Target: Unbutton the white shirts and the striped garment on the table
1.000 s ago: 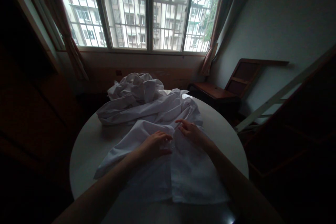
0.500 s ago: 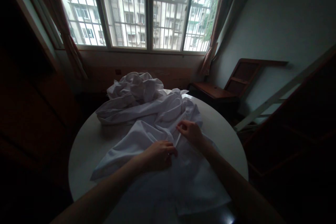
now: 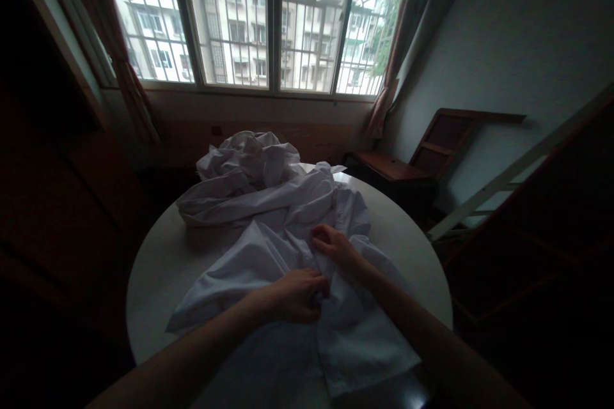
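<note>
While 2 white garments lie on 1 round tabletop (image 3: pixel 158 255), my L hand (image 3: pixel 297 294) & R hand (image 3: pixel 336 246) fingers pinch shut on the near white shirt (image 3: pixel 355 339), bunched right under them; crumpled pile (image 3: pixel 249 160) well beyond.

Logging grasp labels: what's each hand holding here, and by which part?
Both hold the white garment at its front opening: left hand pinches one fabric edge near the middle, right hand grips the facing edge just above it.

Hands (image 3: pixel 316 268) closer — cloth (image 3: pixel 355 332) (white) bunched
</note>
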